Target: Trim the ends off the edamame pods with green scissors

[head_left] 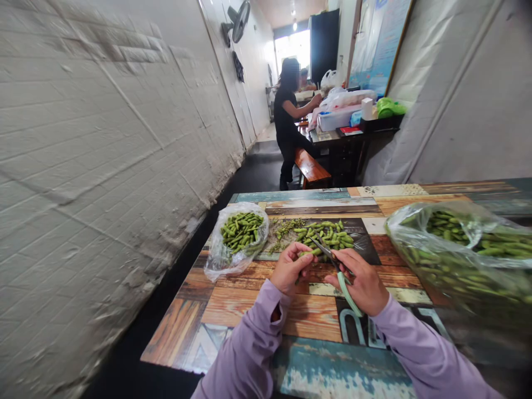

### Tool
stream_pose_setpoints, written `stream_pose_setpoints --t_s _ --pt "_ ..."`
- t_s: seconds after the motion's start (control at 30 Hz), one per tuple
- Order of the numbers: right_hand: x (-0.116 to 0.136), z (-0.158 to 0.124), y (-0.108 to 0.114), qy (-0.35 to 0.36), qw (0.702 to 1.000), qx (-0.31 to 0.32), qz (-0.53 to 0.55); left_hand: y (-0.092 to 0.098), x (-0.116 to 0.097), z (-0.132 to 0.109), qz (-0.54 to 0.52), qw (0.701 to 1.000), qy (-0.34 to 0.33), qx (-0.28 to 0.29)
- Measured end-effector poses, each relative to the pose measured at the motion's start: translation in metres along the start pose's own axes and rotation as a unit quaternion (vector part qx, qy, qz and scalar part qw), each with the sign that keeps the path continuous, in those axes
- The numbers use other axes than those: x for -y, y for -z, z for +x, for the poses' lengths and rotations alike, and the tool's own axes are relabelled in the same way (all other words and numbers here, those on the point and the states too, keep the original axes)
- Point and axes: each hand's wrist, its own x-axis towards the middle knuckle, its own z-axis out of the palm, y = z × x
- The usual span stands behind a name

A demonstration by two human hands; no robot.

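Observation:
My left hand [290,268] is closed in a pinch on a green bean pod [312,252], held just above the patchwork wooden table [249,310]. My right hand [362,281] grips scissors [337,269] with pale green handles, and the blades point up-left, meeting the pod's end. A loose pile of green pods [330,234] lies right behind both hands, with small cut bits [285,228] scattered to its left.
A clear plastic bag of pods [240,235] sits at the left of the table near the white brick wall. A bigger bag of pods [465,249] fills the right side. Further back, a person in black stands by a bench [311,168] and a cluttered table [353,130].

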Motion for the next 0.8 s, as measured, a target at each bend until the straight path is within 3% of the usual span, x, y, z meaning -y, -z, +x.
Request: stream_pose_setpoints --t_s 0.43,0.67,0.8 --pt "-0.007 -0.002 -0.008 0.036 0.999 -0.023 -0.025 0.005 -0.004 0.002 0.014 0.999 -0.013 -0.027" --pt "-0.006 -0.002 -0.007 -0.006 0.999 -0.043 -0.028 0.007 -0.008 0.003 -0.061 0.997 -0.012 -0.041" --pt "-0.007 -0.002 -0.005 -0.008 0.999 -0.043 -0.032 0.018 -0.020 0.004 -0.124 0.991 -0.022 -0.054"
